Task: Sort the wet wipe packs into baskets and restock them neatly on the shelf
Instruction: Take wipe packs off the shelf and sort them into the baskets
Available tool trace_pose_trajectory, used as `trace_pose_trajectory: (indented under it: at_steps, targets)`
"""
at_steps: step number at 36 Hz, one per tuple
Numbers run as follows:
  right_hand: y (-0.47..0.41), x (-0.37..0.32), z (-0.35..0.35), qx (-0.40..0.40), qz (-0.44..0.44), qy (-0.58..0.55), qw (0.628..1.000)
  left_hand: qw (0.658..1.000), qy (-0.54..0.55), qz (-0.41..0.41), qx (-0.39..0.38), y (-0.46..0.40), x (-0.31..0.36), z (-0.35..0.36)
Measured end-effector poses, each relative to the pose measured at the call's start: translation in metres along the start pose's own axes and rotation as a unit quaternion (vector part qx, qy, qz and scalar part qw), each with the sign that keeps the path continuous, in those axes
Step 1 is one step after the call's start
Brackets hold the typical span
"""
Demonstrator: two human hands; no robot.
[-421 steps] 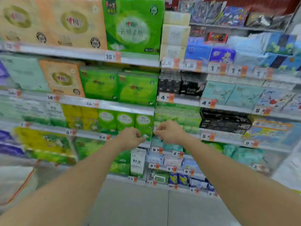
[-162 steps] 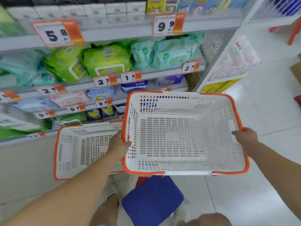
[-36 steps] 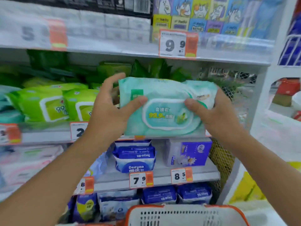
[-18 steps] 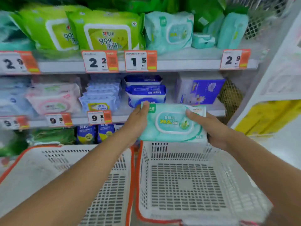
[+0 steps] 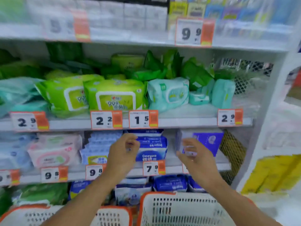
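Observation:
Both hands are raised in front of the middle shelf, empty. My left hand [image 5: 123, 154] has loosely curled fingers; my right hand [image 5: 194, 154] is spread. Above them a teal wet wipe pack [image 5: 167, 93] stands on the shelf beside two lime green packs [image 5: 114, 95]. Small teal packs [image 5: 223, 92] stand further right. Two white baskets with orange rims sit below: the right basket [image 5: 179, 207] and the left basket [image 5: 112, 214]. Their insides are mostly out of view.
Blue packs [image 5: 151, 147] and a purple box [image 5: 206, 142] lie behind my hands. Pink packs [image 5: 53, 152] are at left. Price tags line the shelf edges [image 5: 187, 122]. A white shelf post [image 5: 267, 121] closes the right end, with yellow goods [image 5: 273, 173] beyond.
Half a second ago both hands held a teal pack over the right basket. Now they hold nothing and have risen toward the shelf; the view has tilted up.

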State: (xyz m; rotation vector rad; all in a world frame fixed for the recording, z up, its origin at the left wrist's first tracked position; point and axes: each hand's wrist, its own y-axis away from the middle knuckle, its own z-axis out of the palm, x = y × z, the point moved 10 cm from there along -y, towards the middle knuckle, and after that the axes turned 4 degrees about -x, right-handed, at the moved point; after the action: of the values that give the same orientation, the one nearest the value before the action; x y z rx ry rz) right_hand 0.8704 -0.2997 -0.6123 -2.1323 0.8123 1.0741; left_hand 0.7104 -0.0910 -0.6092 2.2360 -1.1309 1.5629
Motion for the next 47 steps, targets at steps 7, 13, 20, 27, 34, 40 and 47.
trace_pose_trajectory:
  at_steps: [7, 13, 20, 27, 34, 40, 47]
  targets:
    - [-0.104, -0.187, 0.003, -0.04, -0.171, 0.08, 0.981, 0.979, -0.019, 0.079, 0.184, -0.065, 0.088, -0.111]
    - [-0.153, -0.197, 0.053, -0.08, -0.08, 0.047, 0.992, 0.965, -0.007, 0.04, 0.26, -0.066, 0.066, -0.157]
    - [-0.146, -0.174, 0.086, -0.048, -0.134, -0.048, 0.989, 0.992, -0.057, 0.003, 0.116, -0.087, 0.025, -0.144]
    - [-0.155, -0.167, 0.087, -0.038, -0.174, -0.097, 0.979, 0.99, -0.09, 0.043, 0.096, -0.093, 0.039, -0.151]
    - [-0.15, -0.149, 0.085, -0.028, -0.144, -0.157, 0.977, 0.996, -0.041, -0.025, 0.075, -0.103, 0.023, -0.154]
    - [-0.151, -0.159, 0.099, -0.043, -0.112, -0.079, 0.99, 0.998, 0.044, -0.045, 0.003, -0.11, 0.023, -0.143]
    - [-0.086, -0.245, 0.065, 0.006, -0.239, -0.114, 0.964, 0.989, 0.047, 0.076, 0.122, -0.046, 0.061, -0.185]
